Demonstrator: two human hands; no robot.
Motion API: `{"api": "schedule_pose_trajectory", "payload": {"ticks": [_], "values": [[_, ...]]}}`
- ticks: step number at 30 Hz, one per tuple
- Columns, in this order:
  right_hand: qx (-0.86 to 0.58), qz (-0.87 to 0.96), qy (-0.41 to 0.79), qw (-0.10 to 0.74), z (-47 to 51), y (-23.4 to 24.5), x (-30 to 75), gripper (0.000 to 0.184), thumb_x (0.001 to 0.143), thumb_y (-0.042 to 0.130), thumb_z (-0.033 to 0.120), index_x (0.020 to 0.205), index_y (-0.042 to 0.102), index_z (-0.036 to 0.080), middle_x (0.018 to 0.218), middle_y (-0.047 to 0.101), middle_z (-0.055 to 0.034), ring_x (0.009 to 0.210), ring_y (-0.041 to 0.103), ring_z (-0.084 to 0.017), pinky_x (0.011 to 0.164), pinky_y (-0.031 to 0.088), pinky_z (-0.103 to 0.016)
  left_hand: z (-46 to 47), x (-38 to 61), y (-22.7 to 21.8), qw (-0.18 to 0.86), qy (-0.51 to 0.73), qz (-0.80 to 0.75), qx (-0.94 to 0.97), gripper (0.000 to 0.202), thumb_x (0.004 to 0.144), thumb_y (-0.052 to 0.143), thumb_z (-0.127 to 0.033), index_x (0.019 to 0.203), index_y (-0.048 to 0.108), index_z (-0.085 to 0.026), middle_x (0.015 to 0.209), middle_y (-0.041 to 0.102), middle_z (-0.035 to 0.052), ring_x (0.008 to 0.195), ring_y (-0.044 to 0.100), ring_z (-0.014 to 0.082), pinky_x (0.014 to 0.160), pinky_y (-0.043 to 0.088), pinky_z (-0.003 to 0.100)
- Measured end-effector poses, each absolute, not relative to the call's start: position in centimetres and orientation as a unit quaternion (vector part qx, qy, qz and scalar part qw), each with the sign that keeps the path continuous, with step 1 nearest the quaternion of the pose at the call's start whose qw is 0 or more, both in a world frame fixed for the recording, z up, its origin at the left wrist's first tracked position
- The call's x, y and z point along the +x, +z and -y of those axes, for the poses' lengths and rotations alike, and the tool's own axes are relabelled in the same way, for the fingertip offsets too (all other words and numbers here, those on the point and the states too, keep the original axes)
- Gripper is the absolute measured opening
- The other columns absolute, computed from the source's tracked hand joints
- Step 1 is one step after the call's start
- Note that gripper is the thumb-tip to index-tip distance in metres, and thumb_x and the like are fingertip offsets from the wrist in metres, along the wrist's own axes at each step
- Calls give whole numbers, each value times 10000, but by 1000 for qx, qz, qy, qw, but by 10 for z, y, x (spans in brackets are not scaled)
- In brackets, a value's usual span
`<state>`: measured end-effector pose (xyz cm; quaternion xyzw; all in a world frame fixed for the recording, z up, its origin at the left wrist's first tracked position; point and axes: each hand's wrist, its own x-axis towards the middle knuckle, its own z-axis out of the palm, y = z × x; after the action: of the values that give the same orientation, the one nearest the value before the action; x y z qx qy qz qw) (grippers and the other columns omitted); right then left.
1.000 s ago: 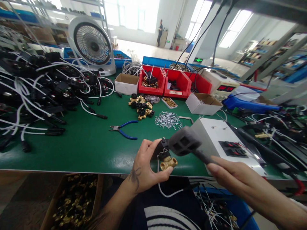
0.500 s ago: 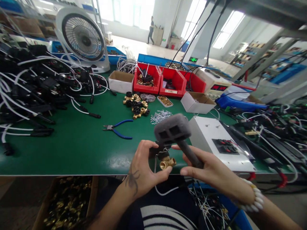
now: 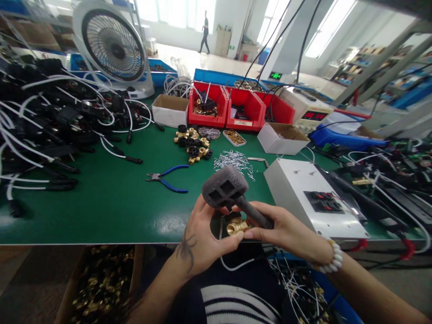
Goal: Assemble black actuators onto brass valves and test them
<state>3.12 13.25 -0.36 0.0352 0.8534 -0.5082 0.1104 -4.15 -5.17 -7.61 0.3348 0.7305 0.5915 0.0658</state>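
My left hand [image 3: 205,240] grips a small brass valve fitting [image 3: 236,226] with a black part on top and a white cable [image 3: 236,265] hanging from it, just in front of the green table's near edge. My right hand [image 3: 286,229] is closed round the handle of a dark grey rubber mallet [image 3: 225,188]. The mallet's head sits directly over the fitting, touching my left fingers. On my right wrist is a white bead bracelet.
On the green table [image 3: 111,202] lie blue-handled pliers [image 3: 167,176], a pile of brass fittings [image 3: 194,146], metal clips [image 3: 234,159], red bins [image 3: 224,110], cardboard boxes, a white box [image 3: 310,200] and a fan [image 3: 113,45]. Black-and-white cables pile up left. A carton of brass parts [image 3: 101,288] sits below.
My right hand slid up the mallet handle and brought the mallet head left and down onto the fitting. My left hand has kept hold of the fitting.
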Motion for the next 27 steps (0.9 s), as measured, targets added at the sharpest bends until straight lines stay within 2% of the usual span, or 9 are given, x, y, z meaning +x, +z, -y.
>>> {"api": "schedule_pose_trajectory", "payload": {"ticks": [3, 5, 7, 11, 13, 16, 19, 24, 27], "values": [[60, -883, -465, 21, -135, 5, 45, 372, 867, 664, 439, 1150, 673, 197, 981, 702, -44, 879, 643, -203, 758, 521, -298, 52, -40, -76, 76, 593, -731, 329, 583, 724, 769, -290, 1240, 501, -250, 1154, 550, 47, 1079, 580, 231, 884, 549, 401], [101, -897, -428, -52, -139, 10, 60, 331, 907, 590, 468, 1114, 662, 220, 813, 660, -23, 753, 624, -188, 651, 509, -285, 52, -39, -76, 82, 587, -734, 330, 692, 735, 762, -298, 1347, 443, -245, 1217, 523, 67, 1133, 560, 238, 917, 543, 415], [132, -904, -396, -88, -145, 12, 76, 342, 929, 536, 511, 1088, 650, 231, 641, 555, 13, 581, 551, -162, 507, 447, -264, 52, -39, -76, 82, 581, -739, 332, 722, 748, 746, -309, 1391, 426, -233, 1230, 510, 81, 1144, 555, 244, 940, 535, 436], [130, -931, -340, -30, -149, 11, 96, 456, 967, 419, 580, 758, 599, 216, 566, 514, 11, 473, 470, -134, 430, 368, -254, 50, -38, -76, 76, 580, -741, 330, 705, 743, 745, -327, 1382, 463, -222, 1193, 512, 86, 1111, 564, 250, 937, 537, 461], [125, -941, -313, 12, -148, 13, 98, 492, 960, 438, 590, 657, 537, 216, 545, 521, 8, 468, 481, -133, 439, 367, -254, 49, -38, -76, 76, 581, -740, 330, 701, 737, 747, -324, 1374, 476, -212, 1180, 511, 88, 1106, 561, 252, 936, 537, 468], [154, -929, -336, -28, -146, 22, 97, 522, 933, 433, 654, 665, 556, 224, 561, 530, -8, 476, 488, -145, 424, 370, -263, 47, -36, -77, 75, 584, -736, 333, 700, 741, 744, -312, 1378, 473, -203, 1173, 509, 92, 1097, 559, 250, 923, 543, 468], [198, -900, -375, -99, -145, 25, 93, 603, 939, 315, 709, 629, 513, 231, 528, 461, -6, 434, 404, -135, 371, 314, -266, 46, -36, -77, 75, 584, -734, 337, 704, 741, 746, -312, 1380, 472, -203, 1171, 509, 92, 1090, 559, 249, 914, 547, 466], [142, -922, -354, 60, -147, 18, 92, 593, 916, 407, 702, 593, 488, 212, 528, 464, 7, 461, 417, -124, 418, 321, -257, 46, -36, -77, 61, 579, -737, 342, 707, 725, 752, -300, 1368, 488, -166, 1145, 514, 91, 1070, 559, 240, 924, 538, 461], [179, -897, -403, -18, -151, 19, 97, 644, 955, 266, 703, 566, 444, 221, 494, 393, 15, 430, 349, -119, 393, 289, -263, 46, -37, -77, 66, 584, -735, 339, 700, 737, 743, -308, 1370, 486, -156, 1154, 510, 98, 1068, 560, 240, 911, 545, 456]]}}
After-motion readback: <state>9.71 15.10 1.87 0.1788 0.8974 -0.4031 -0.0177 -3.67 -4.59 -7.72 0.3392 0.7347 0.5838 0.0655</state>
